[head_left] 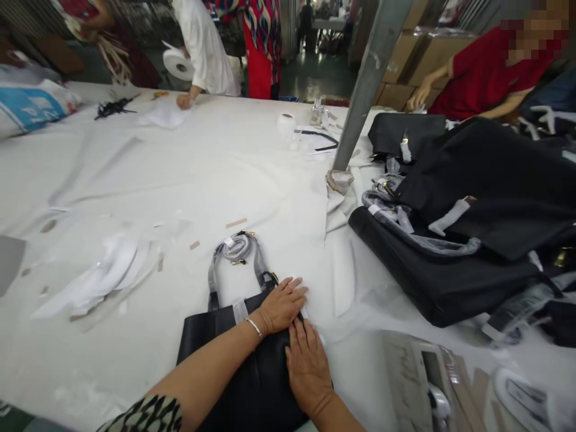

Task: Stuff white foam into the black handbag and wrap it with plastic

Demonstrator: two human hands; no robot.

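A black handbag (265,384) lies flat on the white table in front of me. Its handles (212,273) are wrapped in clear plastic, and a coiled, wrapped strap (238,247) with gold clips rests between them. My left hand (284,303), a bracelet at its wrist, reaches across the bag, fingers stretched over its top right corner. Flat along the bag's right edge lies my right hand (309,363), fingers extended just below the left hand. Something white shows at the edge by the fingertips; I cannot make out what it is.
Black bags (450,264) are piled at right, near a metal post (371,81). A tape dispenser (423,384) sits at lower right. Paper scraps (108,270) lie at left. Across the table, a white-sleeved person (204,48) touches paper; a person in red (490,75) stands at right.
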